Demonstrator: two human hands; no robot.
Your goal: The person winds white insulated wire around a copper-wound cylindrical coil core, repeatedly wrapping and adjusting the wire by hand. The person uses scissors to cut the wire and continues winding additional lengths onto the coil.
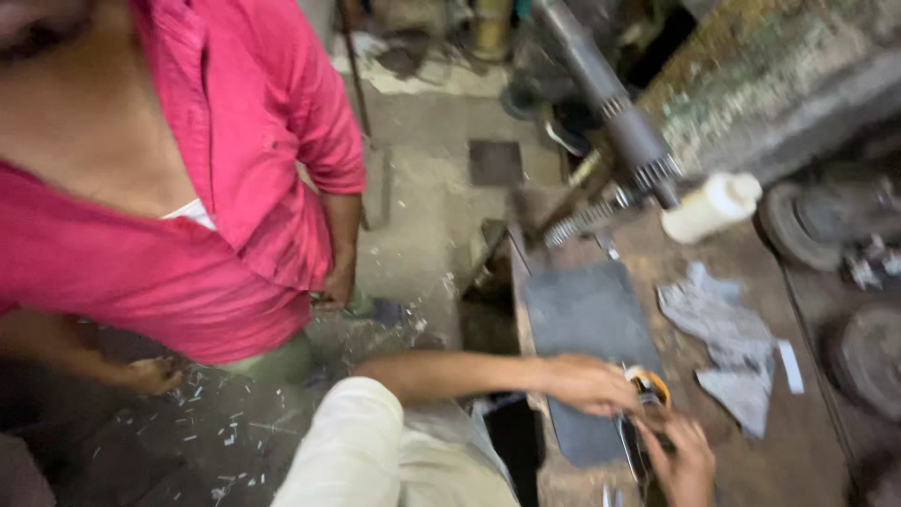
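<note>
Both my hands meet on the small orange-rimmed ring (649, 383) at the near edge of the dark mat (587, 319).

My left hand (589, 383) pinches it from the left; my right hand (683, 458) closes up from below, its fingers curled beneath it.

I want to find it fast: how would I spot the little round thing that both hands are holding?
Start at the brown workbench on the right and find the dark flat mat near its left edge. At the mat's near end, the left hand and right hand meet on a small ring-shaped part. Its orange rim sets it apart from the grey rag and white bottle.
</note>
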